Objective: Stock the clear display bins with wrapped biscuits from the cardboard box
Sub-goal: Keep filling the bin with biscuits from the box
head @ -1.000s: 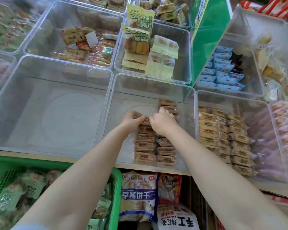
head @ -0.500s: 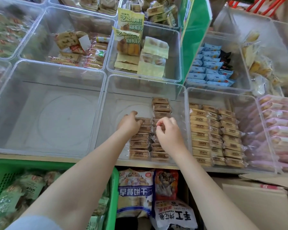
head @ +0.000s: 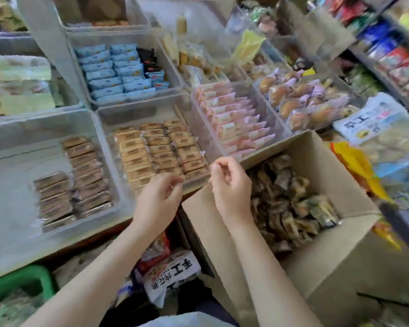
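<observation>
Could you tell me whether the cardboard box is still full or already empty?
Partly full: the open cardboard box holds a loose pile of wrapped biscuits, well below its rim.

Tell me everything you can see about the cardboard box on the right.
The cardboard box is plain brown corrugated card, open at the top with its flaps folded outward. It sits tilted in the view, below and right of the clear bins, its far corner near the bin of pink packets. Inside lies a loose heap of brownish wrapped biscuits. The right hand hovers over its left edge, holding nothing.
</observation>
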The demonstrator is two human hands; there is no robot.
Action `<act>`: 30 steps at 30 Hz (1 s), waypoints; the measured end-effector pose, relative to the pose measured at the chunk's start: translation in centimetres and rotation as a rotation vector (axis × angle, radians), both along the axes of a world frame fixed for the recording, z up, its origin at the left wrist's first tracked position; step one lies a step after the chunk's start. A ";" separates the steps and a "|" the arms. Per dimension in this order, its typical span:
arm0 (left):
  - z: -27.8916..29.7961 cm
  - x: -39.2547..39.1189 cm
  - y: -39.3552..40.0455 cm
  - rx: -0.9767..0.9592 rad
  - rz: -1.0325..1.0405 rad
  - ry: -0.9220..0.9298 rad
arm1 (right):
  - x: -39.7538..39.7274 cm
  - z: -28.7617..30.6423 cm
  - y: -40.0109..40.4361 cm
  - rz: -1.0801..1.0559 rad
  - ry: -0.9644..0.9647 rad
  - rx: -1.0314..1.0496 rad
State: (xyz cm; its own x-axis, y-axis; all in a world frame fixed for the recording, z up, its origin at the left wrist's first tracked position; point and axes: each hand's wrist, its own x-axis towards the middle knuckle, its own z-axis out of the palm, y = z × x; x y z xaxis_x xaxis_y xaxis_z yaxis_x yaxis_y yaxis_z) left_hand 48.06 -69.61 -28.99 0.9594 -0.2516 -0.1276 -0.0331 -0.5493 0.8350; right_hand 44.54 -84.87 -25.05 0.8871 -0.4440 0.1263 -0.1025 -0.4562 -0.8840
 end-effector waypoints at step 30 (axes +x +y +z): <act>-1.1 -2.5 -18.4 0.687 -0.185 -0.308 | -1.7 -6.7 -22.2 0.430 0.871 0.348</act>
State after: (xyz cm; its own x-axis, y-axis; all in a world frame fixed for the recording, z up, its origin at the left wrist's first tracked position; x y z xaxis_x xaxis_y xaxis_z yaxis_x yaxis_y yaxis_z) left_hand 45.54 -88.02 -30.09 0.9268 -0.3726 -0.0470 -0.3506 -0.9033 0.2472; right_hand 42.81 -107.04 -31.72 0.7020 0.0436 -0.7108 -0.6589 -0.3390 -0.6715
